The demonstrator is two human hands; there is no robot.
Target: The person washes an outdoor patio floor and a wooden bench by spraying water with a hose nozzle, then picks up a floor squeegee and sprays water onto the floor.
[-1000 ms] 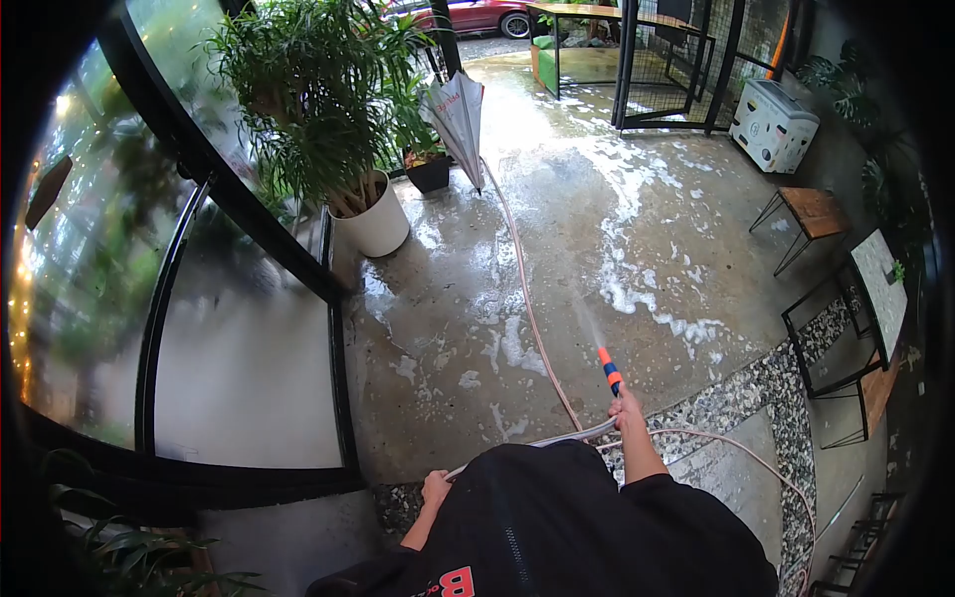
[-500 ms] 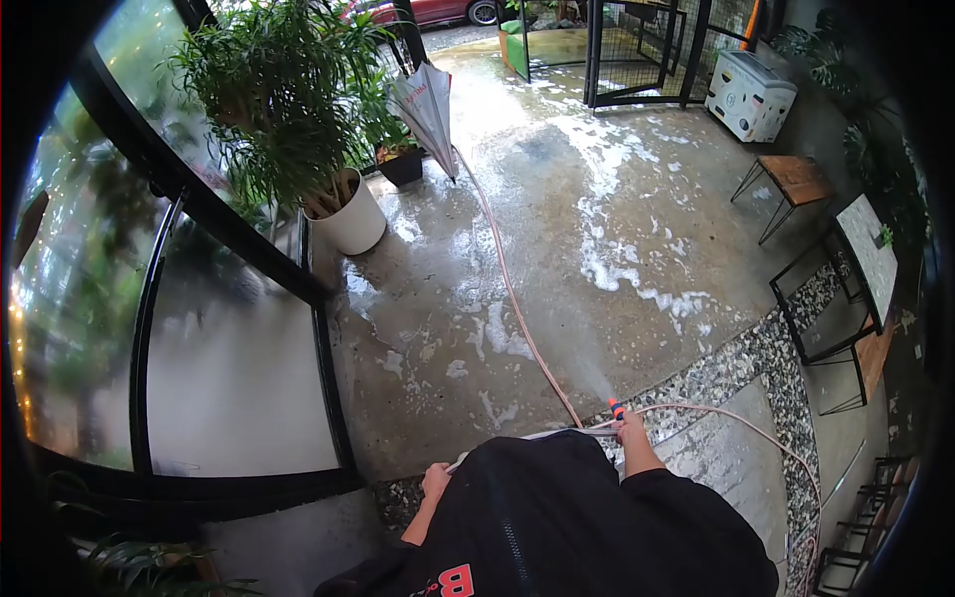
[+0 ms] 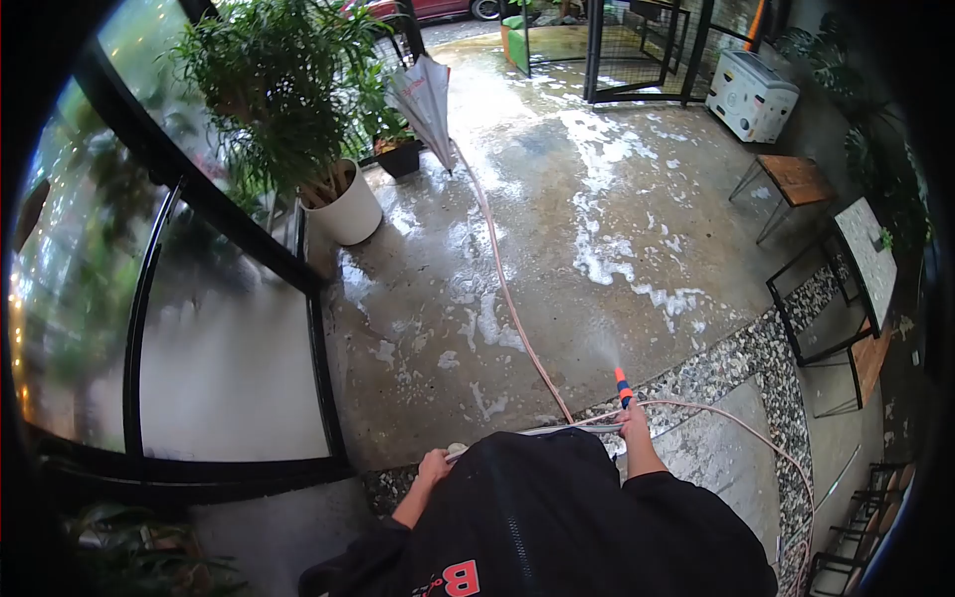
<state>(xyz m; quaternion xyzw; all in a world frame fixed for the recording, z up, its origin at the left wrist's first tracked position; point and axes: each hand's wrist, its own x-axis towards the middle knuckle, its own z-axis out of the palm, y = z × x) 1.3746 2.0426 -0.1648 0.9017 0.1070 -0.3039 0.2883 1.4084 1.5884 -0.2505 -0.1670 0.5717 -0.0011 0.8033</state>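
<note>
My right hand (image 3: 632, 422) is closed around an orange and blue hose nozzle (image 3: 624, 386), which points forward and sprays a fine mist over the wet concrete floor (image 3: 557, 209). My left hand (image 3: 433, 466) is closed on a pale length of hose (image 3: 595, 429) that passes in front of my body; my dark top hides part of it. From near my right hand the pinkish hose (image 3: 505, 289) runs away across the floor toward the umbrella. Another stretch curves off to the right. White suds (image 3: 597, 261) lie on the floor ahead.
A white planter (image 3: 346, 211) with a leafy plant and a folded umbrella (image 3: 426, 104) stand at left, beside glass panels (image 3: 234, 368). On the right are a wooden stool (image 3: 793, 180), a table (image 3: 867, 254) and a white cooler-like box (image 3: 753, 97). A pebble strip (image 3: 696, 374) crosses the floor.
The nozzle has tilted more upright and its tip sits higher in view, with more of its blue body showing. My left hand has shifted slightly upward. The view has moved a little.
</note>
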